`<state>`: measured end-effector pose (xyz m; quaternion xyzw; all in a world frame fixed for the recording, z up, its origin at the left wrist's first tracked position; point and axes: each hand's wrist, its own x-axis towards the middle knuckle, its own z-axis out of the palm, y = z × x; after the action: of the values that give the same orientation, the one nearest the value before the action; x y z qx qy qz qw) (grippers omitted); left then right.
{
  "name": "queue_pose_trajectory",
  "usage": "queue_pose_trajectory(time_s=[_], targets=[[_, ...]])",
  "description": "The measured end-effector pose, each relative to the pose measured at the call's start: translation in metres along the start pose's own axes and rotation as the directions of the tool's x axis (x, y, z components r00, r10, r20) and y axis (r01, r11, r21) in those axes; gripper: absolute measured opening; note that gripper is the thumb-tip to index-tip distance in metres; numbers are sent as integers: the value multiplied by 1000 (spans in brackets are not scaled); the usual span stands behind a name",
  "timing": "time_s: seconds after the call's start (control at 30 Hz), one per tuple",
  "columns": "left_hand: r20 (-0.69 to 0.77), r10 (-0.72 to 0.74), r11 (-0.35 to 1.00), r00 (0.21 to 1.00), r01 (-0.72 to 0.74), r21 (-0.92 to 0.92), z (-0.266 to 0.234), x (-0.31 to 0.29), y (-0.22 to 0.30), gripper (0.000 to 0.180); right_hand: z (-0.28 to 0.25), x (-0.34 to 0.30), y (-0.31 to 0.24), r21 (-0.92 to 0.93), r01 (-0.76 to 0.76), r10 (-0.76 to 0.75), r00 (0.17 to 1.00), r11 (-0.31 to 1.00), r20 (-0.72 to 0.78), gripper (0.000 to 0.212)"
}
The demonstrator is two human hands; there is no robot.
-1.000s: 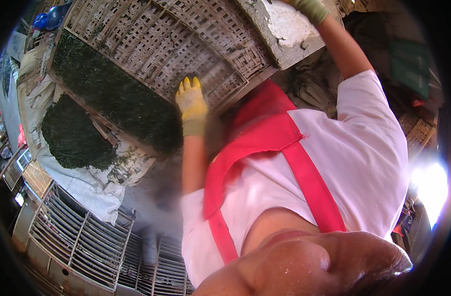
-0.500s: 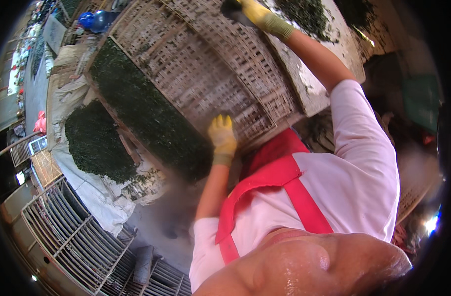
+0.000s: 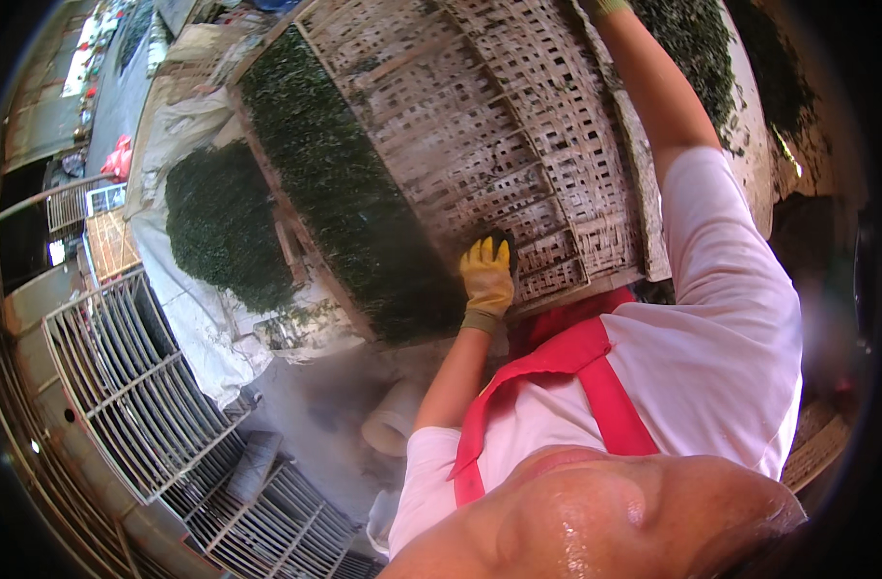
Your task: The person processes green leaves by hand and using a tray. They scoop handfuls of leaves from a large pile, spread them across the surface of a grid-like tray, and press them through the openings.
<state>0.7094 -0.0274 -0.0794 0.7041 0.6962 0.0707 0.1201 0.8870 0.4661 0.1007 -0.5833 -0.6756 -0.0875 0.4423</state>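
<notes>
Lying left of the brown woven-lattice panel (image 3: 504,125), dark green leaves (image 3: 335,164) were already spread; the panel was left mostly uncovered. Whether anything was pinched by the yellow-gloved left hand (image 3: 487,280) could not be told; the right hand was cropped out.

To my left stood a big gray rack (image 3: 137,391) with lots of thin bars, and a smaller rack (image 3: 282,521) just beside it. I saw gray floor (image 3: 311,439), a bent pipe (image 3: 45,196) and a small bright light (image 3: 57,253). My right side looked dark.
</notes>
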Motion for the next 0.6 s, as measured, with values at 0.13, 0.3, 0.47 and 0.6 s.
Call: queue_pose_trajectory(time_s=[0.13,0.3,0.47,0.6], targets=[[45,132,982,990,-137,127,-32,21,13,32,16,-28,-32,265,589,-506,800,763,-322,32],[53,101,988,993,-106,113,-37,18,14,34,59,-127,-185,396,449,-563,341,801,753,55],[58,98,988,994,-104,114,-33,12,9,36,88,-115,-163,671,-351,-391,603,653,695,19],[-14,129,984,991,-127,123,-20,12,2,36,-39,-80,-88,666,-725,-180,642,177,746,31]])
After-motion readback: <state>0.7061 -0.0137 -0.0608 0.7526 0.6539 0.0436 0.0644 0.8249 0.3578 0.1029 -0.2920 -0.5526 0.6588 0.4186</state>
